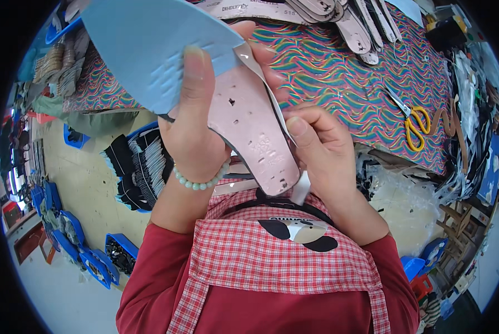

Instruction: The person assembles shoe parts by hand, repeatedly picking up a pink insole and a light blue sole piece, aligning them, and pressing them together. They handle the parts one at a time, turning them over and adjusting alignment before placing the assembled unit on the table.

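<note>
A large insole, pink at the heel and light blue over the broad front, is held up before my chest with its heel toward me. Around its middle, my left hand is closed, the thumb pressing on the blue part and the fingertips showing past the far edge. My right hand pinches a thin pale strip at the insole's right edge, thumb on top. That strip stands partly away from the edge, and a white end hangs below my right hand. Whether it is glued on I cannot tell.
Scissors with yellow handles lie on the wavy-patterned table cover, beside a brown strap. Several pink insoles are piled at the back. Left below are stacked black pieces and a blue bin. Clear plastic lies right.
</note>
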### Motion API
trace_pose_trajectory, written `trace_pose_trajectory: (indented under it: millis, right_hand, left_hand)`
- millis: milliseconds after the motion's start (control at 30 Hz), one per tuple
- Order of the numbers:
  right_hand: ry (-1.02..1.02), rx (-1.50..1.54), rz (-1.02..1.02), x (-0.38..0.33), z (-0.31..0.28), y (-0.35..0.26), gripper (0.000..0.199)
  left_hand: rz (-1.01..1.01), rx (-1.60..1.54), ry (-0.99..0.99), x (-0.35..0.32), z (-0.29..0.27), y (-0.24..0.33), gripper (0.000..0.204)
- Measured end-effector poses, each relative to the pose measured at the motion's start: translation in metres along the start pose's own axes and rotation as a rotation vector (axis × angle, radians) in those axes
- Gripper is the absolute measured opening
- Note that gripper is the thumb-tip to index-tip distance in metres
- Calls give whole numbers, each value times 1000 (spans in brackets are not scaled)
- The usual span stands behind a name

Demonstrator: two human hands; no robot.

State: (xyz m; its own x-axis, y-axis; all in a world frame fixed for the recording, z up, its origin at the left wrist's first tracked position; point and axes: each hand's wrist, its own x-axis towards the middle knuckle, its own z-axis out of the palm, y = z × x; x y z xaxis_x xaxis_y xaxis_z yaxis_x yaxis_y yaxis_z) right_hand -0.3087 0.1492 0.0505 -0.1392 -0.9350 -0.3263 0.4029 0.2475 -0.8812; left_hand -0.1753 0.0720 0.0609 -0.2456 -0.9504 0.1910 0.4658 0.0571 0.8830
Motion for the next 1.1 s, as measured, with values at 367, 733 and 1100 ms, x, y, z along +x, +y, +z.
trace_pose_trajectory:
  millis: [367,733,1100]
  right_hand:
    - [153,-866,-649,32,-23,23,13]
    - [-113,-945,-882,40,-10,-43,13]
    - [-231,-398,-280,31,-15,-24,38]
  left_hand:
    - [-72,346,89,0,18,-48,30]
    - [-467,-299,-400,-3,-12,-35,43]
    - [-233,-183,-189,7,-26,-20,32]
